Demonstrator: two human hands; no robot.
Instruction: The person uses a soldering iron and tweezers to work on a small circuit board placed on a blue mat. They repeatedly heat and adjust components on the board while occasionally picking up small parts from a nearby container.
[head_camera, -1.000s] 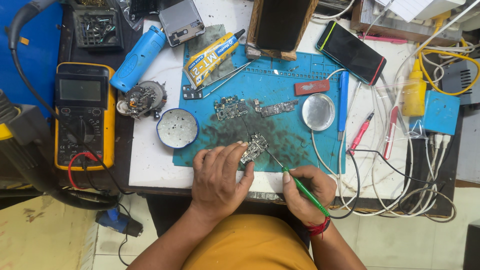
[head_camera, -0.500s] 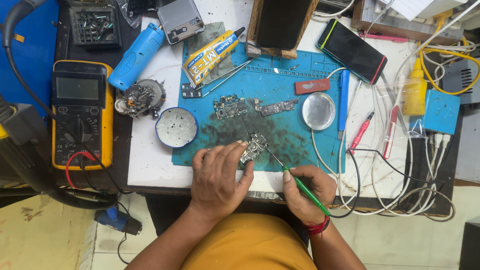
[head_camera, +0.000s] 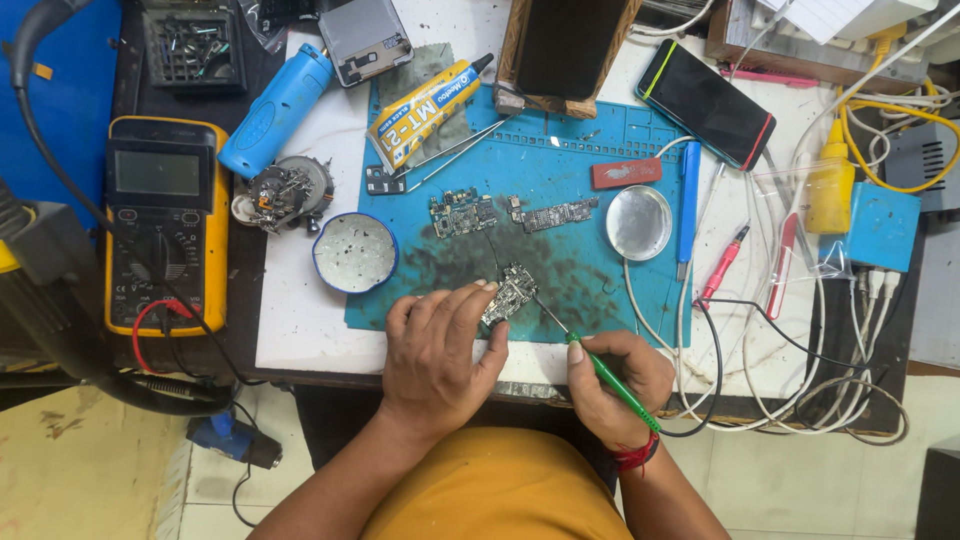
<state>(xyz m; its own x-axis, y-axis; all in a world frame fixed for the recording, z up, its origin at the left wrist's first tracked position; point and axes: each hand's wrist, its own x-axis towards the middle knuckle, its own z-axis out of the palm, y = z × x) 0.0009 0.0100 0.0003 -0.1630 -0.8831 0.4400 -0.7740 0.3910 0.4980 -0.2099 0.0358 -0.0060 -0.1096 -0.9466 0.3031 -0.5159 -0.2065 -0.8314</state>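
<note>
Head view: little has changed in the last second, as the left hand (head_camera: 440, 345) keeps pinning a small circuit board (head_camera: 508, 293) on the blue mat (head_camera: 600, 215) while the right hand (head_camera: 615, 380) grips a green probe (head_camera: 612, 382) touching it.

Left hand (head_camera: 437, 345) on small circuit board (head_camera: 509, 293); green-handled probe (head_camera: 600, 368) in right hand (head_camera: 617, 385).

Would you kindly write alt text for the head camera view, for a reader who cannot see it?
Seen from above, a person's left hand steadies a small circuit board on a blue work mat while the right hand holds a green-handled tool with its tip at the board. A yellow multimeter lies to the left, a dark phone above.
</note>
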